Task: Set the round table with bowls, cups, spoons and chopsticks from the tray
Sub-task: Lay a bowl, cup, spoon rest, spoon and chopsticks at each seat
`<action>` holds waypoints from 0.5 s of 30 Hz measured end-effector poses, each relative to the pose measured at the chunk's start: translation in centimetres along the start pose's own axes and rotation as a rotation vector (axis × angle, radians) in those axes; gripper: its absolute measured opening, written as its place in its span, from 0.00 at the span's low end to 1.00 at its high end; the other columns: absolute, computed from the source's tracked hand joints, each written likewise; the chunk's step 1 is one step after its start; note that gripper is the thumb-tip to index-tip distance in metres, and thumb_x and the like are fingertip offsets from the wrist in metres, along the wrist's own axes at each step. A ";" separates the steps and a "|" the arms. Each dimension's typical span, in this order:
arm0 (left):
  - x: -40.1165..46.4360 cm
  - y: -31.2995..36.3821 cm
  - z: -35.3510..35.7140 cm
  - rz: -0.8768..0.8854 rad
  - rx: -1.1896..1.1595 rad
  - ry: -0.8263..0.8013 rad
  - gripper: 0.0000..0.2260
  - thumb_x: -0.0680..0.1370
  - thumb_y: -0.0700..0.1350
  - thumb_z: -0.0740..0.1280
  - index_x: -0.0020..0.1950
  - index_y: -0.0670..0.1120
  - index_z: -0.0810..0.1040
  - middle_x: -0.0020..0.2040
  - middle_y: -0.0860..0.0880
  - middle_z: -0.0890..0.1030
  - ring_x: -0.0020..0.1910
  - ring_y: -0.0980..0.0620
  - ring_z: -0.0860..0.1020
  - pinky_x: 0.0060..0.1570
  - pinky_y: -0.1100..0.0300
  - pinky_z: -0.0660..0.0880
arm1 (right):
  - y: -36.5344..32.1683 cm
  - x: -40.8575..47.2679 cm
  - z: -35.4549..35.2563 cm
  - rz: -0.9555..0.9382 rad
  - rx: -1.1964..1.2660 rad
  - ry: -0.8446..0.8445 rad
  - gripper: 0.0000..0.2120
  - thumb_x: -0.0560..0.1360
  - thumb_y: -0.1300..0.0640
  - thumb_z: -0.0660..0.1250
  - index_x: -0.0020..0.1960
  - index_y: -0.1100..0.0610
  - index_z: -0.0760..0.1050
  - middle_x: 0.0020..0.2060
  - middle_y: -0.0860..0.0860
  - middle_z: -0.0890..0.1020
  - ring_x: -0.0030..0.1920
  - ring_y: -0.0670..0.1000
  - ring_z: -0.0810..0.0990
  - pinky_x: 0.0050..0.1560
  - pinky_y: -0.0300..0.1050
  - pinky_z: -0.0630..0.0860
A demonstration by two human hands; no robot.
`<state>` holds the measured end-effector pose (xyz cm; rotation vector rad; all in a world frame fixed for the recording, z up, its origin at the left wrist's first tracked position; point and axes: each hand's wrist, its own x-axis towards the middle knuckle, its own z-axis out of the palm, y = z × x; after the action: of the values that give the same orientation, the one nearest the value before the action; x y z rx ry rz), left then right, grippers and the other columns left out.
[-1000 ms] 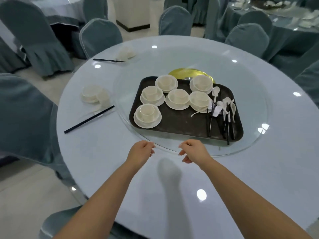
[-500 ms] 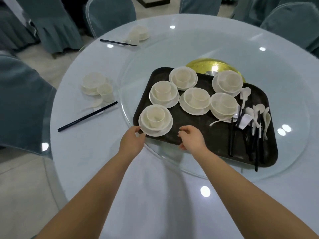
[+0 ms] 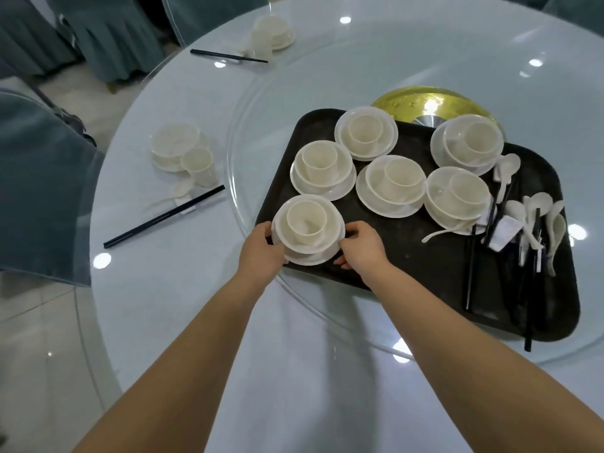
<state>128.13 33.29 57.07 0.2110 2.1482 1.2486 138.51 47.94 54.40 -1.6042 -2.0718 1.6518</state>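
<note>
Tray-side point(image 3: 408, 256) — both hands' point(image 3: 261, 250) grip apparently clasps nearest bowl stack point(image 3: 307, 227) between them.

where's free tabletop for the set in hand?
Bare cloth lies between the near place setting and the forearms, at the table edge. Crowded: the tray, with six stacked sets and a spoon and chopstick pile. Both hands grip the nearest set.
</note>
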 end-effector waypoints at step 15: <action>-9.3 -1.9 -2.8 -0.040 -0.331 0.123 0.16 0.76 0.36 0.66 0.58 0.54 0.72 0.55 0.57 0.75 0.52 0.48 0.79 0.30 0.71 0.75 | 2.3 -10.2 -0.2 -0.065 0.105 -0.011 0.09 0.76 0.63 0.64 0.54 0.52 0.73 0.43 0.52 0.81 0.27 0.45 0.80 0.27 0.37 0.72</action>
<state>134.11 26.21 60.62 -0.0498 1.9966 1.6042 144.85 40.51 58.13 -1.4830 -1.9839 1.7204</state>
